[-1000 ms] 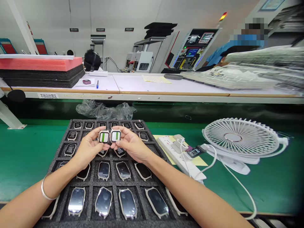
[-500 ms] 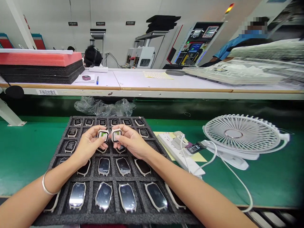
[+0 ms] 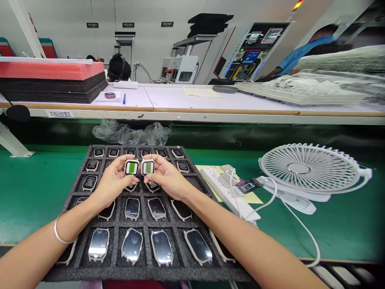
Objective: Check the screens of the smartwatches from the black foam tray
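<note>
Our left hand [image 3: 112,180] and right hand [image 3: 170,178] each pinch one strapless watch between thumb and curled fingers, the grip closed around the casing. The left smartwatch [image 3: 131,167] and right smartwatch [image 3: 147,167] face us, just beside each other, over the far half of a foam tray [image 3: 144,275]. Both screens are lit with green and white areas.

Progress looks partial, in our judgement: two pieces are out of the tray, while many others lie in its compartments. Text-lit smartwatches [image 3: 90,182] lie toward 9 and 12 o'clock; dark-screened smartwatches [image 3: 161,247], glossy as mirrors, lie at 6 o'clock. We cannot tell which are finished.

The tray is grainy charcoal foam cut into a grid; the watch frames are pale, rounded rectangles with small lugs. Around it spreads a smooth green work surface [image 3: 30,192]. At 12 o'clock sits crumpled clear plastic film [image 3: 155,133]; at 3 o'clock, a round, ribbed white fan [image 3: 298,167]; nearer, toward 4 o'clock, a white power strip [image 3: 226,193]. Toward 10 o'clock, a pale shelf [image 3: 168,100] bears pink foam [image 3: 51,71] stacked on black foam [image 3: 51,90].
</note>
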The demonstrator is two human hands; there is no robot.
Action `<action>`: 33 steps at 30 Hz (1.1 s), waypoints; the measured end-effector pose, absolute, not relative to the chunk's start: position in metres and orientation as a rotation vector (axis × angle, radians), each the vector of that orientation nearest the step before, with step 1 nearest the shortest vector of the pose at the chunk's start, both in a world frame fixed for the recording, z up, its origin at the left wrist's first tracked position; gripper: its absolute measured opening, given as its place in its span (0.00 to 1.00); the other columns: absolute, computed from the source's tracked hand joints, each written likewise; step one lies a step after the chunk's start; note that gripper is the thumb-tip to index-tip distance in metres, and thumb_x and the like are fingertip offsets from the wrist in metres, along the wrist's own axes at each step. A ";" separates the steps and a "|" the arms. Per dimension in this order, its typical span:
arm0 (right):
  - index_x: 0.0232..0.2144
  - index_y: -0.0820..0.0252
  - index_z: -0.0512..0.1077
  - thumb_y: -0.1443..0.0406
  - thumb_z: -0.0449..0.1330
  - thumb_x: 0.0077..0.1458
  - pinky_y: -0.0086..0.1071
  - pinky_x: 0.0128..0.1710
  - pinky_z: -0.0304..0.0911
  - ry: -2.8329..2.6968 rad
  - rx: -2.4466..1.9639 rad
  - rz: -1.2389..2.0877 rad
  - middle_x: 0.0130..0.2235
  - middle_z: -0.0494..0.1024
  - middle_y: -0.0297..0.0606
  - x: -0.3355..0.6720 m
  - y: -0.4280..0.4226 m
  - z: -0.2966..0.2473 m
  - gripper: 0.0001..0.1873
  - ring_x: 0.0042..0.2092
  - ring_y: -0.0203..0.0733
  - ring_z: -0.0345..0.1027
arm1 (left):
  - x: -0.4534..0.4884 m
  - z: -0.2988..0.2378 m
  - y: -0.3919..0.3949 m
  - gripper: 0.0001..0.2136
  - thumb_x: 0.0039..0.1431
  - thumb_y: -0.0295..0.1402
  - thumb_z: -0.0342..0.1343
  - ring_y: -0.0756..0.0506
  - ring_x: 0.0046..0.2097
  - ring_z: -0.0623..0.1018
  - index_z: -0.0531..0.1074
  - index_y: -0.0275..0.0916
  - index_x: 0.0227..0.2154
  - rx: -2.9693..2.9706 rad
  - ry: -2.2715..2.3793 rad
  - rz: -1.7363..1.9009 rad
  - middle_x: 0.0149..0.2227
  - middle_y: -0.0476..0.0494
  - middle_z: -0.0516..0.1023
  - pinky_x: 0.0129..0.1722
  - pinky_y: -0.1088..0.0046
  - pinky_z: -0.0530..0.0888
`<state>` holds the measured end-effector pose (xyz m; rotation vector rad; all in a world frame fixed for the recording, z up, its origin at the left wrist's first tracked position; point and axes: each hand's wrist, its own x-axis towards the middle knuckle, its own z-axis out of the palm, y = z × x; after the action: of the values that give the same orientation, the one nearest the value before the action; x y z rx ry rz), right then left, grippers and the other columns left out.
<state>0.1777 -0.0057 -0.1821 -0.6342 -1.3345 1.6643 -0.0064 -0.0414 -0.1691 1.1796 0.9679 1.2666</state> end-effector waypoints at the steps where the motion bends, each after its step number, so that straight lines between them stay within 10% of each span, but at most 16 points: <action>1: 0.44 0.55 0.70 0.71 0.70 0.44 0.27 0.28 0.68 -1.334 -0.629 1.667 0.35 0.77 0.30 0.178 -0.006 -0.181 0.24 0.29 0.32 0.74 | -0.007 -0.168 -0.042 0.25 0.43 0.25 0.65 0.53 0.30 0.79 0.69 0.40 0.47 1.181 0.979 1.265 0.43 0.48 0.76 0.35 0.74 0.78; 8: 0.44 0.57 0.72 0.54 0.68 0.54 0.30 0.28 0.70 -1.283 -0.632 1.760 0.35 0.81 0.36 0.179 -0.006 -0.180 0.20 0.28 0.36 0.76 | -0.010 -0.167 -0.042 0.15 0.53 0.41 0.64 0.54 0.23 0.74 0.70 0.39 0.39 1.254 1.132 1.265 0.31 0.52 0.74 0.24 0.78 0.70; 22: 0.50 0.55 0.68 0.70 0.68 0.50 0.33 0.39 0.74 -1.341 -0.582 1.727 0.39 0.78 0.35 0.180 -0.007 -0.183 0.25 0.36 0.37 0.78 | -0.009 -0.168 -0.041 0.21 0.45 0.27 0.64 0.52 0.32 0.76 0.68 0.40 0.45 1.223 1.044 1.286 0.41 0.48 0.76 0.31 0.78 0.75; 33: 0.46 0.57 0.71 0.63 0.69 0.50 0.26 0.25 0.64 -1.346 -0.691 1.683 0.35 0.78 0.33 0.181 -0.005 -0.183 0.20 0.27 0.31 0.70 | -0.008 -0.166 -0.044 0.21 0.50 0.34 0.65 0.49 0.31 0.82 0.72 0.39 0.49 1.171 0.993 1.212 0.44 0.45 0.79 0.36 0.71 0.81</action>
<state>0.1805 -0.0053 -0.1831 -0.6913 -1.3459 1.6827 -0.0079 -0.0440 -0.1656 1.1714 0.9930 1.2122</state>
